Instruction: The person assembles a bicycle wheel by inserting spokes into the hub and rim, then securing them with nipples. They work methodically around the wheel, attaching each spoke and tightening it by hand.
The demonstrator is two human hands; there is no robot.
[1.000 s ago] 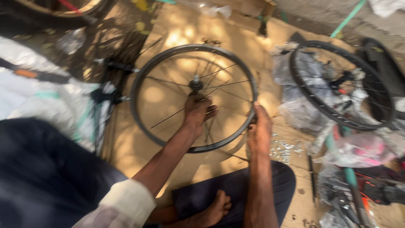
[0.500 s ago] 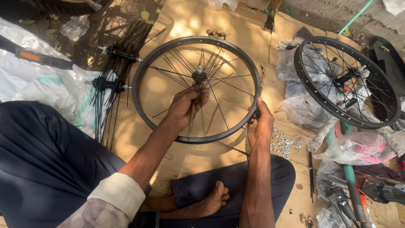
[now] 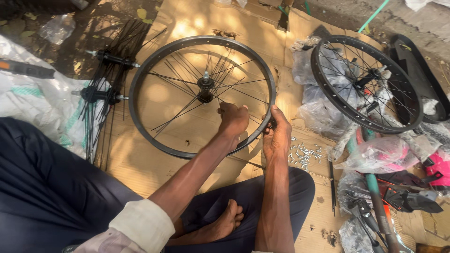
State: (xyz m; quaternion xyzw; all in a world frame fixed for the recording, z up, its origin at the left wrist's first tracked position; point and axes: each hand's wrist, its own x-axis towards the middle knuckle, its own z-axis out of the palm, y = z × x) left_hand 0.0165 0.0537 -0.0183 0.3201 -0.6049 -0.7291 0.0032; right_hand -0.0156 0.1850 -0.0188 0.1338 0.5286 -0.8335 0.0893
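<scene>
Hands came first, nearest the camera: the left hand [image 3: 233,119] was curled shut around some spokes inside the wheel [image 3: 154,70], while the right hand [image 3: 276,133] was wrapped around the rim's near right edge. The wheel was laid flat on cardboard [image 3: 187,23], just past crossed legs. It was judged light but stiff at the rim, with thin spokes easily bent, so best gripped by rim or hub [image 3: 205,89]. Black rim, loosely laced, some spokes slack. Farther right, a second wheel [image 3: 370,84] was seen.
</scene>
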